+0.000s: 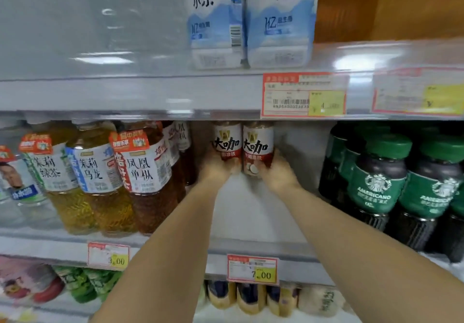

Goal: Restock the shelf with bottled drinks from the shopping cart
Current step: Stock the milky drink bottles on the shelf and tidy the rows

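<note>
Two bare forearms reach from the near edge over a price tag (252, 269) marked 7.00, into the middle shelf (251, 212). Far inside it, the left hand (218, 170) wraps the lower part of the left coffee bottle (227, 143), and the right hand (277, 175) wraps the lower part of the right coffee bottle (258, 146). Both bottles are upright and touch each other. It is too blurred to tell if they stand on the shelf. Tea bottles (140, 172) stand on the left and green-capped bottles (376, 184) on the right. White bottles (278, 21) stand on the shelf above.
</note>
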Tool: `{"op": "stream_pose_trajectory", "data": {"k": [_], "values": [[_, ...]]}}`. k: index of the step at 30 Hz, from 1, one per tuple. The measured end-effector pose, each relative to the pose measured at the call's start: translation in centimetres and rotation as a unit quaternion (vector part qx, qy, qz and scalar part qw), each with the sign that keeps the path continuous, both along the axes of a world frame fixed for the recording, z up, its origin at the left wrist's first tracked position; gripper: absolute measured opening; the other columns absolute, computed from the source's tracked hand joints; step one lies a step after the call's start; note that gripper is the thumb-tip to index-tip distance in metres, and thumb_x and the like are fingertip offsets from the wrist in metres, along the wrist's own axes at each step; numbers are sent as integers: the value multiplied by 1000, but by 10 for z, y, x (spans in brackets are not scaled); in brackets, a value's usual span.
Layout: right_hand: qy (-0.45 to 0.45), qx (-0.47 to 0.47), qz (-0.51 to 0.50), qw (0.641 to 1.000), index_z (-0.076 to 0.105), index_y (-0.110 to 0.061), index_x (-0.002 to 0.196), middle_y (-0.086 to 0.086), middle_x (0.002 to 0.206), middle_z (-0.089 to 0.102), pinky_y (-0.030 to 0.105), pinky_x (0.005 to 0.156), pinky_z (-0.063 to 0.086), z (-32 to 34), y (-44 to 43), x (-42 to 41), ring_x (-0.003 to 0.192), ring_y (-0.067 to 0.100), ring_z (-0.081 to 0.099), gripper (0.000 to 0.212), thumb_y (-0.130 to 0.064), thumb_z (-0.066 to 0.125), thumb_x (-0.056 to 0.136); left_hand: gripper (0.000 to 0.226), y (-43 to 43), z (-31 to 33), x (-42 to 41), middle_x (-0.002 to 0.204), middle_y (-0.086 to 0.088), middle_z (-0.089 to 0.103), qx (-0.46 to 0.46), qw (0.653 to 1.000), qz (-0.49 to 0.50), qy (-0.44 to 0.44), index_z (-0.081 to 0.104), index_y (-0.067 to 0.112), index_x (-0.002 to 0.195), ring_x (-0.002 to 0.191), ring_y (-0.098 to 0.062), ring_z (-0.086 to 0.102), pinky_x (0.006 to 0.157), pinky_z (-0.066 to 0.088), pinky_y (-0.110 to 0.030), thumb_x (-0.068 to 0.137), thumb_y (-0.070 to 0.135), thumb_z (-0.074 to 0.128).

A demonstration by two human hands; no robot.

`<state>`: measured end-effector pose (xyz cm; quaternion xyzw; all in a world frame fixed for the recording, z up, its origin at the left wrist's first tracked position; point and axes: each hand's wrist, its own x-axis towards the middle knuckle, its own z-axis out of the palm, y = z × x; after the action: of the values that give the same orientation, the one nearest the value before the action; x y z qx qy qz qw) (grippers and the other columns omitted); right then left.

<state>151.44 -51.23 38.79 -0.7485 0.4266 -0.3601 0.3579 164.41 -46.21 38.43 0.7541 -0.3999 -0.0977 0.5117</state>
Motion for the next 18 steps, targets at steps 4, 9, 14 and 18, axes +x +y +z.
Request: {"op": "stream_pose_trajectory", "data": {"k": [4,9,14,18], "values": [[-30,35,-21,999,47,-6,124,14,124,58,24,82,41,-5,-24,23,112,29,55,34,-6,54,90,64,-22,-6,18,136,-15,50,7,999,-3,-34,40,8,135,127,-31,44,106,36,-43,81,19,71],[17,19,-26,999,44,-20,128,7,125,59,40,96,44,-14,-38,34,111,29,56,45,-27,61,87,61,-34,-6,30,134,-10,52,29,998,3,-52,43,14,134,125,-28,48,104,39,-43,80,21,70],[54,8,-43,998,43,-19,127,8,126,57,43,95,45,-17,-45,42,111,31,56,48,-36,60,86,61,-42,-5,32,136,-9,51,46,997,26,-54,43,13,134,126,-27,47,104,39,-39,81,26,69],[110,-24,-89,990,39,-7,130,16,136,47,38,88,44,-20,-54,46,111,36,54,45,-30,51,92,63,-50,-8,32,132,-9,54,46,997,48,-47,46,13,131,122,-28,50,100,43,-39,77,31,72]]}}
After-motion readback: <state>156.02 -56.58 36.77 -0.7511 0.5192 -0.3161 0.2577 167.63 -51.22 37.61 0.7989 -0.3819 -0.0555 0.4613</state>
